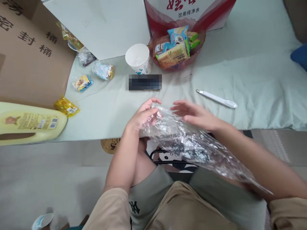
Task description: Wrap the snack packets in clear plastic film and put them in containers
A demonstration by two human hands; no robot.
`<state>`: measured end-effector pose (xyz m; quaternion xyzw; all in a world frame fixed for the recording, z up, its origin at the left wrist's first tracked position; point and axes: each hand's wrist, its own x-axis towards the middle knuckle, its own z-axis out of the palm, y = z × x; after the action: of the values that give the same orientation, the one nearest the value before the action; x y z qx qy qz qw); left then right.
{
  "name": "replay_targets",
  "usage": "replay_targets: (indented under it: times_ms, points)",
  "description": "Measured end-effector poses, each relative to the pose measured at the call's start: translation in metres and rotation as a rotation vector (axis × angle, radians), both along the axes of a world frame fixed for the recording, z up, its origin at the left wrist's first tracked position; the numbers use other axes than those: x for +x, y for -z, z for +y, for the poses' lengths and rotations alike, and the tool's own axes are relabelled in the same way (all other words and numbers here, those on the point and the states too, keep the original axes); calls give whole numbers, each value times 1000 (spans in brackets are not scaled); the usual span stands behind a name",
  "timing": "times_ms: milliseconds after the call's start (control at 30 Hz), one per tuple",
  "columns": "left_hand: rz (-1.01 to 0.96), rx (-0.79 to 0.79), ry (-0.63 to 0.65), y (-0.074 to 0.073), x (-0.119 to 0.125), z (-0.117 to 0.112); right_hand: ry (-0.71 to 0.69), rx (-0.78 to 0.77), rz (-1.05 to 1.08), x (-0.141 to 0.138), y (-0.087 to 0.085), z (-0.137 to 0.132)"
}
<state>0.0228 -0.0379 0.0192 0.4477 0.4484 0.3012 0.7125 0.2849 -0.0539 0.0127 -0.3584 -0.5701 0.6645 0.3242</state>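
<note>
A crinkled sheet of clear plastic film (184, 140) stretches from my left hand down across my lap toward my right forearm. My left hand (146, 113) grips its upper end at the table edge, thumb and fingers closed on it. Just to the right, my right hand (194, 113) hovers with its fingers stretched and apart, close to the film and holding nothing. Beyond the hands lies a dark, blurred-out flat object (145, 82). A white utility knife (217, 99) rests on the cloth to the right.
A paper cup (138, 59) stands beside a red bowl (165, 65) of wrapped snacks. Small packets (82, 83) lie at left, near a yellow jug (33, 123) and a cardboard box (35, 73). White boxes (103, 28) stand at the back. Another cup (42, 221) is on the floor.
</note>
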Motion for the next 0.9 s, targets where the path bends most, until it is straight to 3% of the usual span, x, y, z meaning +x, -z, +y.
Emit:
replay_targets:
  times_ms: [67,133,233,300,467,533,667,733,833,900]
  points:
    - [36,-2,55,-2,5,1,-260,-79,-32,-14,-1,0]
    - [78,14,-24,-1,4,5,-362,-136,-94,-20,-4,0]
    - [10,79,-293,3,-3,13,-217,-145,-143,-22,-7,-1]
    - [-116,112,-381,6,-6,15,-87,-115,-148,-21,-7,0]
    - [-310,96,-322,7,-5,14,77,-84,-94,-23,-7,0]
    - [-252,68,-304,7,-5,13,100,-82,-43,-23,-7,-1]
    - [50,-46,-181,7,-10,15,151,-71,21,-20,-9,-2]
    - [51,-4,-285,5,-14,16,166,-84,11,-18,-9,-2]
    - [-145,111,-548,2,-9,13,215,-79,-12,-17,-9,-1]
    - [-231,82,-511,1,4,7,265,-71,-21,-19,-9,1]
